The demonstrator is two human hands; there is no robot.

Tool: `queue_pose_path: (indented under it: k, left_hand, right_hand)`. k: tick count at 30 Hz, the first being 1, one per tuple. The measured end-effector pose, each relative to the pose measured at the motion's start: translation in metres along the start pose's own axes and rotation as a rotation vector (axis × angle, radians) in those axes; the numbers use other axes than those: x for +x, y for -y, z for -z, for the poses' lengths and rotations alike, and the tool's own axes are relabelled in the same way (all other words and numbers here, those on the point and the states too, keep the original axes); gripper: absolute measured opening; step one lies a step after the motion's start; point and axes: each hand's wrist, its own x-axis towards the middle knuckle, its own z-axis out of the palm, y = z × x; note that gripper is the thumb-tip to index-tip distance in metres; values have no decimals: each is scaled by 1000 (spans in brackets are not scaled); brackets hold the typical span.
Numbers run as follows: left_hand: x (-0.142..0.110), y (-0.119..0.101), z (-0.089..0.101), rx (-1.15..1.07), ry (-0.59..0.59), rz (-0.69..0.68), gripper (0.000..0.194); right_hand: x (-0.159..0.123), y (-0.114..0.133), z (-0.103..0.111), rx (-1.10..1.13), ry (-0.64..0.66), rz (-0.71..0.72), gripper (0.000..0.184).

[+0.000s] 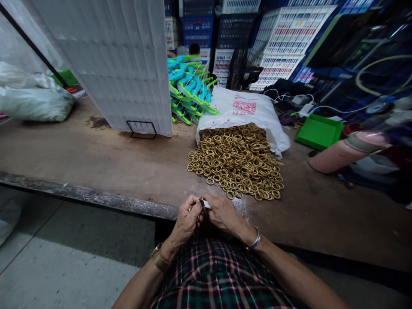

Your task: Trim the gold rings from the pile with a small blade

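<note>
At the front edge of the table my left hand point(189, 216) and my right hand point(225, 214) are close together, both closed. A gold-coloured metal ring point(190, 209) shows in my left fingers. Between the two hands is a small white piece point(207, 205) with a dark part beside it, pinched by my right fingers; its exact kind is too small to tell. Just beyond the hands lies a heap of gold-coloured rings point(238, 163), spilling from the mouth of a white woven sack point(219, 103) with red print.
A tall white panel point(135, 77) stands on a black wire stand point(141, 128). Green and blue plastic pieces point(189, 90) are piled behind. To the right are a green tray point(318, 131) and a tilted pink bottle point(347, 152). Stacked crates point(289, 30) fill the back.
</note>
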Motion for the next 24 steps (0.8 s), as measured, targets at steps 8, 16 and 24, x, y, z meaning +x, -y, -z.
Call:
queue_pose_path:
  k: [8, 16, 24]
  left_hand:
    - [-2, -6, -2, 39, -33, -2, 34]
    - [-4, -4, 0, 45, -27, -22, 33]
    - [-17, -9, 0, 16, 38, -5, 32]
  right_hand:
    - [1, -2, -8, -28, -54, -30, 23]
    - [0, 1, -6, -7, -46, -16, 25]
    - [2, -21, -20, -3, -12, -88, 20]
